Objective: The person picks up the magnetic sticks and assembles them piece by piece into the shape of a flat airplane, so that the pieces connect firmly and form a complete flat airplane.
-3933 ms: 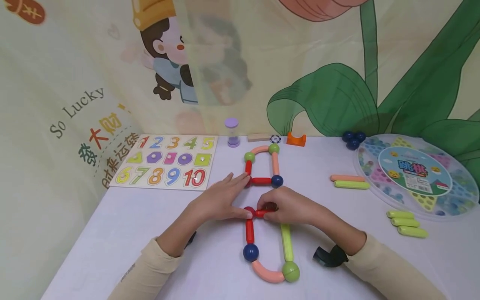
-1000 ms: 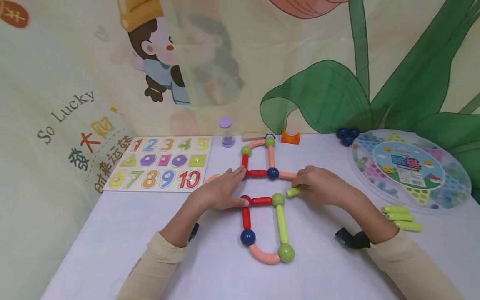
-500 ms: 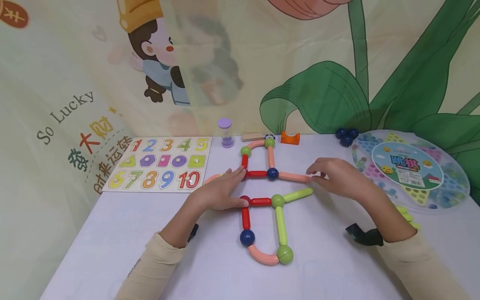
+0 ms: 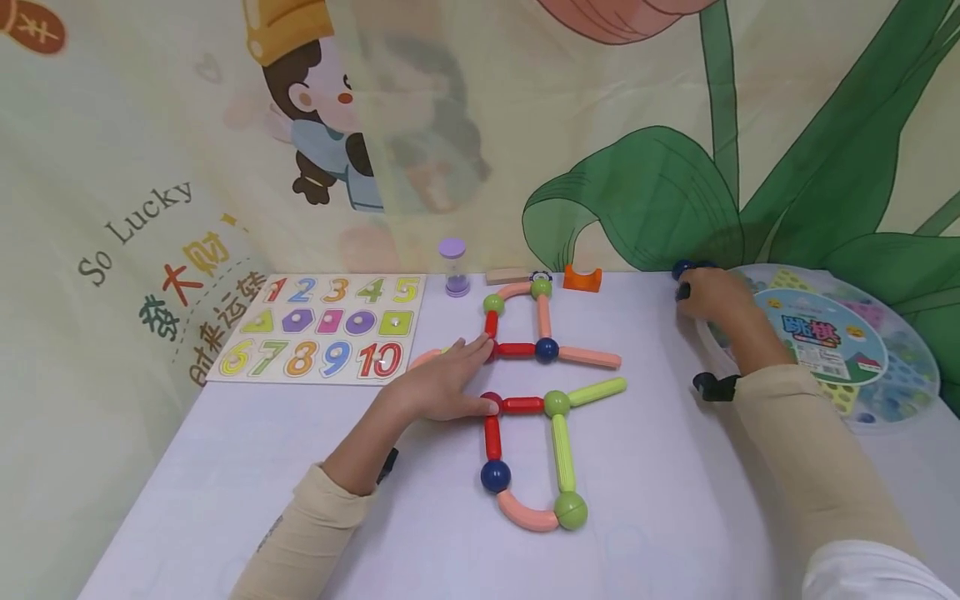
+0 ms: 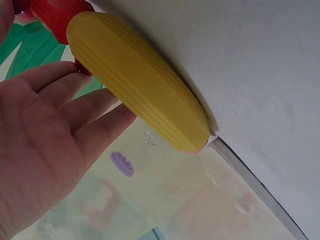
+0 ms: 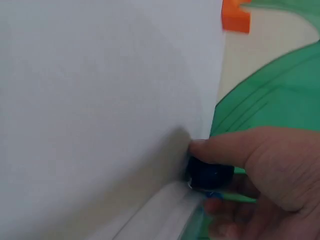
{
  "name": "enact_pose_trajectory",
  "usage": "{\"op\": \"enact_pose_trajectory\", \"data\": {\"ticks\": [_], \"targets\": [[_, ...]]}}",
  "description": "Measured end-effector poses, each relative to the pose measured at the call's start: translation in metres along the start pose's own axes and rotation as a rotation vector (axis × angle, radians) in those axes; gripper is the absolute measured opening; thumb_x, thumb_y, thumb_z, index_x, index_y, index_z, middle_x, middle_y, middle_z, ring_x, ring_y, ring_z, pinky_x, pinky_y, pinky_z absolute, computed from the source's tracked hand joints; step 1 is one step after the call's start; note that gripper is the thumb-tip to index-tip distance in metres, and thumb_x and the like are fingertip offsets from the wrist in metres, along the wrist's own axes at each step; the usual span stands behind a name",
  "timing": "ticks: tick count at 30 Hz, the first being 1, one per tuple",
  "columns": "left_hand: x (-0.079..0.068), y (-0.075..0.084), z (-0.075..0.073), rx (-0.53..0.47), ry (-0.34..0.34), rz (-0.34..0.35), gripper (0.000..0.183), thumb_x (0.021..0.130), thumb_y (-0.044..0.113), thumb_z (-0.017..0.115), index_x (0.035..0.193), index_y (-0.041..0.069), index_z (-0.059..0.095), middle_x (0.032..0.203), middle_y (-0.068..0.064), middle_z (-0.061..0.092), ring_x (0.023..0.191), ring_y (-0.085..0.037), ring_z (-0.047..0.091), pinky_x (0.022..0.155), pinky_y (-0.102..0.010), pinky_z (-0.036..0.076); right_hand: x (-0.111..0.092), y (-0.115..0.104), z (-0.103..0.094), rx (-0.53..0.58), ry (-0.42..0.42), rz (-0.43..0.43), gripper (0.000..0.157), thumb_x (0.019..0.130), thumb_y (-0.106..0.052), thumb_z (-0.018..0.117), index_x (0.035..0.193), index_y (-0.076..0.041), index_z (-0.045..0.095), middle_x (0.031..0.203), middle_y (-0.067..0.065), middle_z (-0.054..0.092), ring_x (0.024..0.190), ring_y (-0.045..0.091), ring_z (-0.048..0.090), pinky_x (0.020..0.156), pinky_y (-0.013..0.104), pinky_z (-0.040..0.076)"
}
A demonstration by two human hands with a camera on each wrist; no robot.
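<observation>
My left hand (image 4: 442, 387) rests over the left side of a figure of magnetic sticks and balls, its thumb on a lower red ball (image 4: 491, 403) and its fingertips at an upper one that they mostly cover. A thick yellow stick (image 5: 140, 82) lies along its fingers in the left wrist view. At the back right, my right hand (image 4: 716, 296) grips a dark blue ball (image 6: 212, 175) between thumb and fingers. From the figure's green ball (image 4: 557, 404) a lime stick (image 4: 597, 392) points right; above it a pink stick (image 4: 590, 358) leaves a blue ball (image 4: 547, 349).
A number puzzle board (image 4: 318, 329) lies at the left. Along the back stand a purple hourglass (image 4: 454, 267) and an orange piece (image 4: 582, 278). A round Chinese-checkers box (image 4: 911, 350) sits at the right, partly behind my right arm.
My right hand has placed the lime stick against the green ball, let go, and moved back and right to the blue balls. My left hand stays in place.
</observation>
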State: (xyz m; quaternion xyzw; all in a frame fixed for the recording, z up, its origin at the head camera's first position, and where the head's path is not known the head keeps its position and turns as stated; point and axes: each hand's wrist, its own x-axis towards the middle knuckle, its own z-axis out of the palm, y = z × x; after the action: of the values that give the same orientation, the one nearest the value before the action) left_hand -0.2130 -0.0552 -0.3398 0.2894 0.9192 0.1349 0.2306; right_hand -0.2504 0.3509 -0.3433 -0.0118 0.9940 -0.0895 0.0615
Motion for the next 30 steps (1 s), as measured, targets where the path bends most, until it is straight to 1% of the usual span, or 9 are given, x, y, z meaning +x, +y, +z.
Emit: {"op": "enact_pose_trajectory", "data": {"ticks": [3, 8, 12, 15, 17, 20, 23, 26, 30], "targets": [[0.0, 0.0, 0.0, -0.003, -0.004, 0.001, 0.09, 0.075, 0.052, 0.065, 0.145, 0.024, 0.017, 0.15, 0.009, 0.011, 0.136, -0.022, 0.007, 0.102, -0.042, 0.028, -0.009, -0.015, 0.008, 0.041, -0.067, -0.126, 0.027, 0.079, -0.008, 0.061, 0.105, 0.0, 0.062, 0.107, 0.024, 0.057, 0.098, 0.041, 0.05, 0.083, 0.056, 0.038], [-0.001, 0.002, -0.002, 0.003, 0.0, 0.005, 0.089, 0.076, 0.052, 0.065, 0.145, 0.023, 0.018, 0.15, 0.008, 0.011, 0.136, -0.023, 0.007, 0.101, -0.043, 0.028, -0.037, -0.052, 0.023, 0.23, -0.191, -0.296, 0.02, 0.078, -0.015, 0.07, 0.097, -0.014, 0.067, 0.099, 0.006, 0.058, 0.09, 0.024, 0.05, 0.081, 0.045, 0.045], [-0.002, 0.002, -0.003, 0.008, 0.007, -0.003, 0.089, 0.076, 0.051, 0.065, 0.145, 0.023, 0.017, 0.15, 0.008, 0.012, 0.136, -0.023, 0.007, 0.101, -0.043, 0.029, -0.05, -0.071, 0.036, 0.253, -0.118, -0.331, 0.021, 0.077, -0.019, 0.072, 0.097, -0.014, 0.068, 0.091, 0.002, 0.056, 0.083, 0.019, 0.05, 0.077, 0.039, 0.047], [-0.002, 0.002, -0.002, 0.002, 0.004, -0.004, 0.089, 0.076, 0.05, 0.065, 0.145, 0.023, 0.017, 0.15, 0.008, 0.012, 0.136, -0.023, 0.007, 0.101, -0.042, 0.029, -0.053, -0.075, 0.043, 0.244, -0.032, -0.292, 0.021, 0.077, -0.02, 0.071, 0.096, -0.012, 0.066, 0.089, 0.002, 0.056, 0.08, 0.019, 0.049, 0.074, 0.037, 0.046], [-0.002, 0.002, -0.002, 0.001, 0.001, -0.002, 0.089, 0.076, 0.051, 0.065, 0.145, 0.023, 0.017, 0.15, 0.007, 0.011, 0.136, -0.023, 0.007, 0.101, -0.042, 0.028, -0.055, -0.075, 0.046, 0.292, -0.005, -0.259, 0.021, 0.08, -0.021, 0.069, 0.097, -0.011, 0.064, 0.09, 0.003, 0.056, 0.08, 0.021, 0.049, 0.074, 0.037, 0.046], [-0.002, 0.001, -0.002, 0.0, 0.002, 0.003, 0.089, 0.076, 0.051, 0.065, 0.145, 0.022, 0.017, 0.15, 0.007, 0.012, 0.136, -0.023, 0.007, 0.102, -0.041, 0.027, -0.057, -0.072, 0.049, 0.382, 0.0, -0.263, 0.023, 0.084, -0.022, 0.064, 0.103, -0.01, 0.058, 0.098, 0.006, 0.057, 0.087, 0.022, 0.049, 0.077, 0.039, 0.047], [-0.002, 0.001, -0.002, 0.003, 0.004, 0.007, 0.089, 0.076, 0.051, 0.065, 0.145, 0.021, 0.018, 0.15, 0.006, 0.012, 0.136, -0.024, 0.007, 0.102, -0.041, 0.027, -0.06, -0.07, 0.051, 0.434, -0.022, -0.313, 0.034, 0.085, -0.026, 0.064, 0.114, -0.011, 0.053, 0.109, 0.006, 0.055, 0.096, 0.022, 0.049, 0.083, 0.042, 0.045], [-0.002, 0.001, -0.002, 0.004, 0.002, 0.008, 0.089, 0.076, 0.051, 0.065, 0.145, 0.021, 0.018, 0.15, 0.007, 0.011, 0.136, -0.024, 0.007, 0.102, -0.041, 0.027, -0.067, -0.068, 0.051, 0.429, -0.046, -0.378, 0.045, 0.079, -0.027, 0.071, 0.119, -0.018, 0.052, 0.117, 0.003, 0.049, 0.102, 0.019, 0.046, 0.083, 0.04, 0.045], [-0.002, 0.002, -0.003, 0.004, -0.001, 0.008, 0.089, 0.076, 0.051, 0.065, 0.145, 0.022, 0.017, 0.15, 0.007, 0.011, 0.136, -0.023, 0.007, 0.102, -0.042, 0.027, -0.076, -0.069, 0.05, 0.316, -0.032, -0.46, 0.038, 0.073, -0.022, 0.076, 0.107, -0.03, 0.061, 0.12, 0.001, 0.044, 0.102, 0.017, 0.047, 0.082, 0.037, 0.047]]}}
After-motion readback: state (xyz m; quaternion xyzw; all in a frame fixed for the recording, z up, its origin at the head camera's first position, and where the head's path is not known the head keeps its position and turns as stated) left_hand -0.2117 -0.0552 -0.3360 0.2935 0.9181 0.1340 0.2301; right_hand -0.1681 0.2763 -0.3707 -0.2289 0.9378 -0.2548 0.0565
